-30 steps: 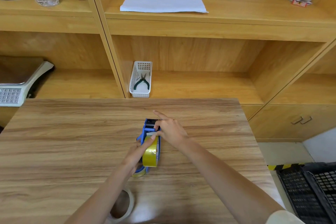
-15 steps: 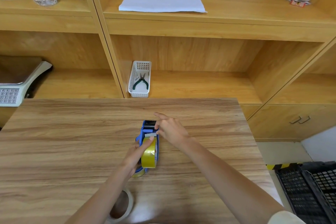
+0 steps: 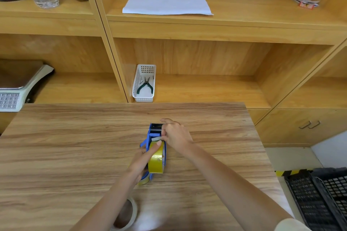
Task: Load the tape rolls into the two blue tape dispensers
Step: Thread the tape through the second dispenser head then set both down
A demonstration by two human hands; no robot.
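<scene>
- Blue tape dispenser [image 3: 154, 133] standing on the wooden table [image 3: 75, 146], just right of the middle, long axis running straight away from the body: toothed cutter at the far end, handle at the near end.
- Yellow tape roll [image 3: 156, 157] already seated in the dispenser's near half, upright on edge, turning in line with that same axis.
- Loose end of the tape [image 3: 156, 138] lifted off the top of the roll, pale strip lying just short of the black roller; cutter straight ahead of it, farther from the body.
- Right hand [image 3: 176, 136] on the dispenser's right side, thumb and forefinger closed on the right edge of that strip; remaining fingers resting by the cutter end. Nearer of the two hands to the cutter.
- Left hand [image 3: 144, 159] against the dispenser's left side, forefinger stretched flat along the top of the roll and pressing on it; whether the other fingers wrap the frame, impossible to tell.
- Likely next move: a pull forward along the long axis, away from the body, over the roller to the teeth, with the left forefinger easing so the roll can turn.
- Second tape roll [image 3: 129, 214], pale and lying flat, at the table's near edge, partly hidden under the left forearm.
- Something yellowish and blue just under the left wrist, perhaps the second dispenser; too hidden to say.
</scene>
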